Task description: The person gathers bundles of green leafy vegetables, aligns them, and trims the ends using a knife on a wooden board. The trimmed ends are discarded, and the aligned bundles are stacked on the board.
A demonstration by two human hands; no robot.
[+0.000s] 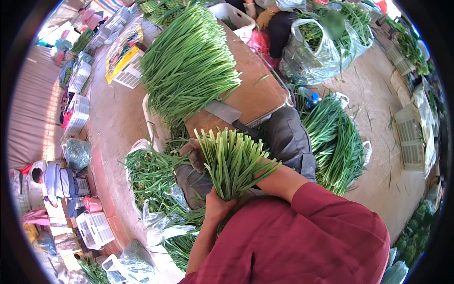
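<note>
My bare left hand (pixel 218 206) grips the lower part of a bunch of garlic chives (pixel 230 156), its pale stalk ends pointing away from me. Behind this bunch, my right forearm crosses to the left. The brown-gloved fingers of my right hand (pixel 194 155) show past the bunch's left edge; the palm is hidden, so its hold is unclear. Just beyond, a cleaver (pixel 224 110) lies on a brown board (pixel 255 71), its dark handle over the near edge. A large pile of garlic chives (pixel 191 60) covers the board's left side.
Loose greens (pixel 152 177) in plastic lie by my left knee. More chives (pixel 333 142) rest right of my right leg, near a blue-capped bottle (pixel 313 100). Ahead are another person's gloved hand (pixel 265 18), a white basket (pixel 236 17) and a clear bag of greens (pixel 319 53).
</note>
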